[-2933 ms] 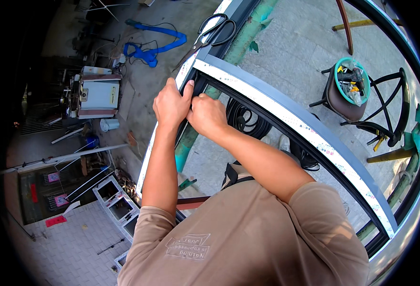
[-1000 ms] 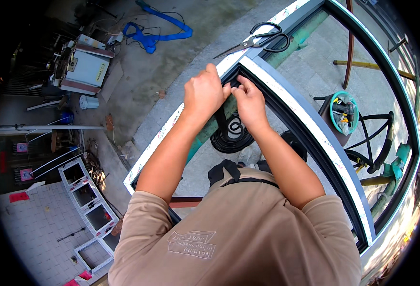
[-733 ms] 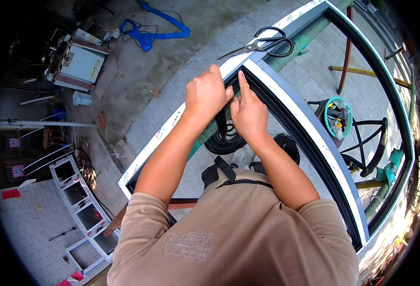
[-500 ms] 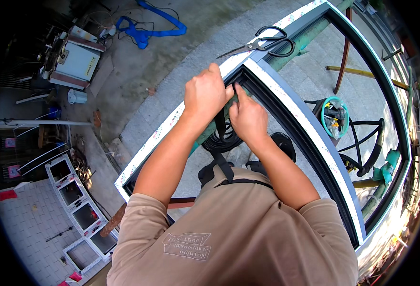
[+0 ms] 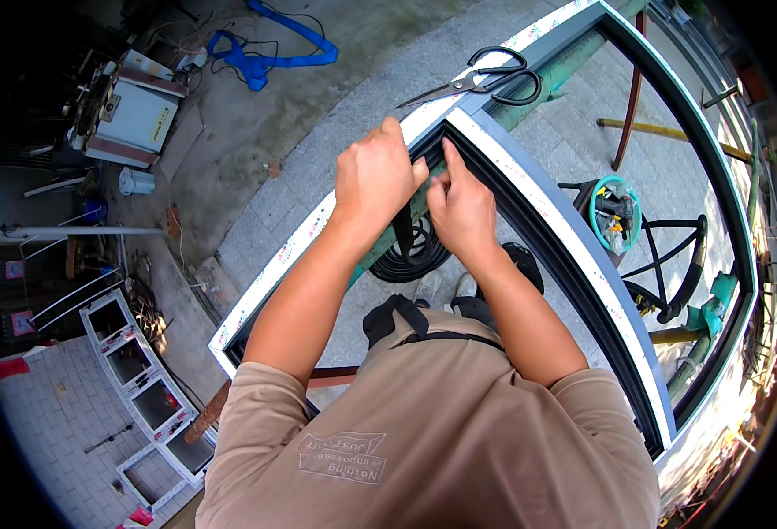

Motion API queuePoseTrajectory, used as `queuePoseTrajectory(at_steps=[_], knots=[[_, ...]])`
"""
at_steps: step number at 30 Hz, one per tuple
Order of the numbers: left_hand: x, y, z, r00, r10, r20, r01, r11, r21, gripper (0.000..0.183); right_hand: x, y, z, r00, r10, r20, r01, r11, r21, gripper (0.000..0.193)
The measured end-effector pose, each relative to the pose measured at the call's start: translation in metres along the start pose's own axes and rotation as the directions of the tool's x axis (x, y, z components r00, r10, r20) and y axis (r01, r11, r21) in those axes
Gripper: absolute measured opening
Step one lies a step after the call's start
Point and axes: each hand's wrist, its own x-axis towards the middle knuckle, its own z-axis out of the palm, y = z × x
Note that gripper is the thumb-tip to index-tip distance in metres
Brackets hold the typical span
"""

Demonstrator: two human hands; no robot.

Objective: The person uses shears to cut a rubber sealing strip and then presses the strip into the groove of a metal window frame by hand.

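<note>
A large grey window frame [image 5: 573, 231], covered along its faces with printed white film, lies in front of me. My left hand [image 5: 375, 172] is closed at its inner corner, thumb toward the black channel. From beneath this hand a black rubber strip [image 5: 403, 227] hangs toward a black coil [image 5: 393, 264] on the ground; the fingers hide the part they grip. My right hand [image 5: 463, 207] presses a stretched index finger into the channel near the corner, its other fingers curled and nothing visible in them. Black-handled scissors [image 5: 468, 84] rest on the frame just beyond.
A teal bucket of tools [image 5: 616, 214] stands beyond the frame's right-hand bar. Green-wrapped supports [image 5: 573, 63] run beneath the frame. At the far left are a white machine [image 5: 137, 119], a blue strap [image 5: 282, 59] and smaller white frames [image 5: 155, 401]. My shoes [image 5: 430, 286] are below.
My right index finger has shifted slightly along the channel near the corner, and the hand has turned a little. My left hand stays closed at nearly the same spot. The view has shifted slightly.
</note>
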Motion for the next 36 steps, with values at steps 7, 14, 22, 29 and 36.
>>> queuePoseTrajectory(at_steps=[7,14,22,29,36], knots=[[-0.001,-0.002,0.003,0.999,0.018,-0.037,-0.017,1.0,0.012,0.054,0.009,-0.007,-0.003,0.991,0.125,0.043,-0.132,0.919,0.372,0.06],[-0.001,0.0,0.0,1.0,0.006,-0.024,-0.006,1.0,0.01,0.052,-0.011,-0.002,-0.002,0.996,0.059,0.061,-0.076,0.94,0.333,0.069],[-0.001,0.003,-0.003,1.0,-0.027,0.015,0.027,1.0,0.011,0.051,-0.003,-0.002,-0.009,0.999,-0.034,0.037,0.024,0.972,0.235,0.072],[0.0,0.004,-0.004,0.999,-0.032,0.023,0.032,0.999,0.007,0.051,-0.004,0.0,-0.004,0.995,-0.093,0.04,0.095,0.993,-0.07,0.078],[0.0,0.005,-0.006,0.999,-0.037,0.024,0.037,0.999,0.02,0.052,-0.003,-0.005,-0.007,0.995,-0.078,0.057,0.086,0.984,-0.158,0.081]])
